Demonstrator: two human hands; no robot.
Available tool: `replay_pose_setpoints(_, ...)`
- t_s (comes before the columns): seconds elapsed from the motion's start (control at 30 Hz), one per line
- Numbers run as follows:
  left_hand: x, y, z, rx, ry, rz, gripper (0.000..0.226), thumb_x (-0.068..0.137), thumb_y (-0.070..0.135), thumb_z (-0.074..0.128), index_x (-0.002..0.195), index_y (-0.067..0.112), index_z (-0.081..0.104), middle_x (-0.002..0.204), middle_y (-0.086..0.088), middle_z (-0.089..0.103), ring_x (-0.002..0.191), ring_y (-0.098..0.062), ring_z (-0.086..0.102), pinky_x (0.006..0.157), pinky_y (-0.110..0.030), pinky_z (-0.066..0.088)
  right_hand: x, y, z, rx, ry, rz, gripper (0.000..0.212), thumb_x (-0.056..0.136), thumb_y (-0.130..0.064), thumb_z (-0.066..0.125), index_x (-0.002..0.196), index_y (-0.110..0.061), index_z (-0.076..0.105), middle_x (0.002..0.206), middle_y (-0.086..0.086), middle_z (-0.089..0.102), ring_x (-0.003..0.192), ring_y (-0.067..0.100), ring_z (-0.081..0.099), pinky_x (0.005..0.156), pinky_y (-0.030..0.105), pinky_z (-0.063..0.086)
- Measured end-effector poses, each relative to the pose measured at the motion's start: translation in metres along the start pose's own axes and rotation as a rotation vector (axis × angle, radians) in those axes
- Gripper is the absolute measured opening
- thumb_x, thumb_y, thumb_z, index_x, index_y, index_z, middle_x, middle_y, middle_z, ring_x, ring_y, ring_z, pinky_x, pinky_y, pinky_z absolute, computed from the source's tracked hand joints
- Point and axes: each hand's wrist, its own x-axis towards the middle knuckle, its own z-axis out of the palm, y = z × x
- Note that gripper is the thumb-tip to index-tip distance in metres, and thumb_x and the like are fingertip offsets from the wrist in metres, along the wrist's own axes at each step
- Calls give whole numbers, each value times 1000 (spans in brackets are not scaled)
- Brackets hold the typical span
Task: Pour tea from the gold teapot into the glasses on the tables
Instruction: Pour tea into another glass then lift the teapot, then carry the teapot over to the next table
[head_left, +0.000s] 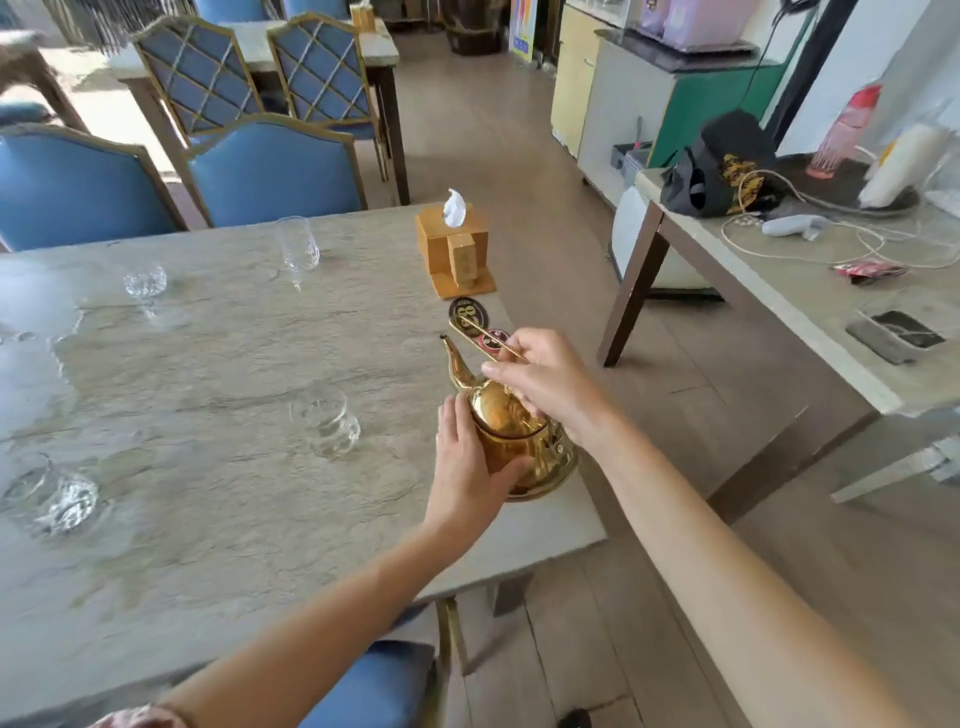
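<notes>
The gold teapot (511, 431) stands near the right edge of the stone-topped table (208, 415), spout pointing away to the upper left. My left hand (467, 460) is wrapped around the pot's left side. My right hand (545, 384) is above the lid, fingers closed on the thin gold handle that sticks out toward the far side. Clear glasses stand on the table: one (327, 426) left of the teapot, one (54, 493) at the near left, one (145, 283) and a taller one (298, 244) farther back. All look empty.
A wooden tissue box (457, 249) and two dark coasters (465, 312) sit beyond the teapot. Blue chairs (270, 171) line the far side; another chair (384, 680) is below me. A second table (810, 291) to the right holds a bag, cables and an ashtray.
</notes>
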Motion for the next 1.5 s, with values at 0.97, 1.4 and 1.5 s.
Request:
replay_pose_setpoints(0.97, 334, 136, 190, -22, -6, -74, 111, 81, 27, 88, 166, 15, 18, 158, 11, 28, 137, 0, 31, 110, -2, 34, 298, 119, -268, 221, -162, 37, 9, 91, -10, 58, 84, -5, 55, 55, 3, 48, 44, 11, 41, 45, 25, 38)
replay_pose_setpoints(1.4, 535, 160, 190, -61, 237, -218, 111, 82, 31, 87, 166, 17, 16, 165, 1, 26, 146, -12, 37, 115, -17, 40, 535, 111, -303, 218, -447, -71, 9, 91, -9, 59, 82, -6, 57, 54, 0, 48, 43, 10, 41, 41, 21, 37)
replay_pose_setpoints(1.5, 570, 159, 183, -86, 305, -254, 109, 84, 32, 86, 166, 18, 15, 166, 3, 22, 144, -6, 35, 95, 4, 34, 583, 104, -296, 193, -530, -95, 10, 91, -11, 60, 81, -8, 57, 54, 0, 49, 42, 9, 42, 41, 21, 37)
